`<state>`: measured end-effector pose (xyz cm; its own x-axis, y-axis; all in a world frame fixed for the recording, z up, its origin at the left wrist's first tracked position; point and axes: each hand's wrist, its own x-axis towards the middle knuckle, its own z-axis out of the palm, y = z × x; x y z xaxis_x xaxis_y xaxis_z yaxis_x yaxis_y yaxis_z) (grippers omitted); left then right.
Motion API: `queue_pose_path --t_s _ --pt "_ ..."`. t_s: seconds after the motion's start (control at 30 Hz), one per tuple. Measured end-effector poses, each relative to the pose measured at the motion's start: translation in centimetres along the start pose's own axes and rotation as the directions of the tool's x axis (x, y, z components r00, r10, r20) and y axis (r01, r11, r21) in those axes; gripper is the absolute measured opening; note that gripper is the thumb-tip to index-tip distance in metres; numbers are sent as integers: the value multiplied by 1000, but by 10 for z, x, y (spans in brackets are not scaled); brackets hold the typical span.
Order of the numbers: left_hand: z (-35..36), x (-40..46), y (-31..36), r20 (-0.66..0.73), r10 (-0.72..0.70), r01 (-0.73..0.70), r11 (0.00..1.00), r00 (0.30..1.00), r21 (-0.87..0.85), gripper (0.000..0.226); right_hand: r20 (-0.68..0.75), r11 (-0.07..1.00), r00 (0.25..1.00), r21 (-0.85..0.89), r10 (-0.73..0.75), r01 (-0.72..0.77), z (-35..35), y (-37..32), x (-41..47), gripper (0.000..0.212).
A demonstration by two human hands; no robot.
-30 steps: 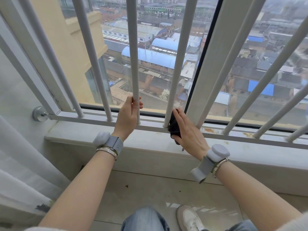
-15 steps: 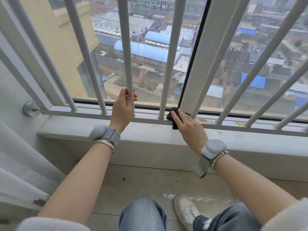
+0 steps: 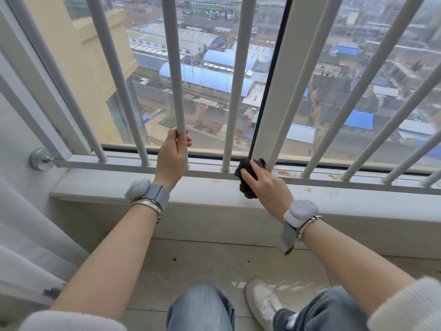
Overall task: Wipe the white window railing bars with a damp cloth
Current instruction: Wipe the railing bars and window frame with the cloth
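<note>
While my left hand curls round a white round metal railing bar for steadiness, my right hand clutches the dark crumpled damp cloth, pressing it onto the bottom rail beneath my fingers.

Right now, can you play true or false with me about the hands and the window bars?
1. The left hand holds a white bar. True.
2. The right hand holds a yellow sponge. False: its grip is on a dark cloth.
3. The cloth is down at the bottom rail, near the foot of a bar. True.
4. Both wrists are bare. False: each wears a grey band, like the one on the left wrist.
5. Brownish stains show on the sill to the right of the cloth. True.
</note>
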<state>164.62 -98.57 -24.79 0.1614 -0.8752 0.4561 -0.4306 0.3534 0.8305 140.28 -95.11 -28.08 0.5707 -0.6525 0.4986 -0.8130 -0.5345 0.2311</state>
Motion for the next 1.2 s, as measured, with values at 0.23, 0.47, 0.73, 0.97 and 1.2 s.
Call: queue_pose_path --t_s 0.23,0.47,0.73,0.97,1.2 --pt "-3 -1 4 27 -20 19 999 999 28 18 -11 968 992 220 126 -121 -3 -22 27 45" --pt "-15 3 17 108 -63 51 992 992 113 19 -278 880 897 429 344 -205 -56 -10 43 57" --pt "-15 2 26 84 -94 80 984 992 157 25 -435 811 766 555 474 -186 -52 -36 104 50" --pt "-14 3 23 48 -61 51 978 997 201 25 -271 812 853 523 446 -258 9 -52 59 50" --pt "-12 3 21 24 -39 34 979 999 202 24 -69 820 915 475 398 -321 21 -51 32 66"
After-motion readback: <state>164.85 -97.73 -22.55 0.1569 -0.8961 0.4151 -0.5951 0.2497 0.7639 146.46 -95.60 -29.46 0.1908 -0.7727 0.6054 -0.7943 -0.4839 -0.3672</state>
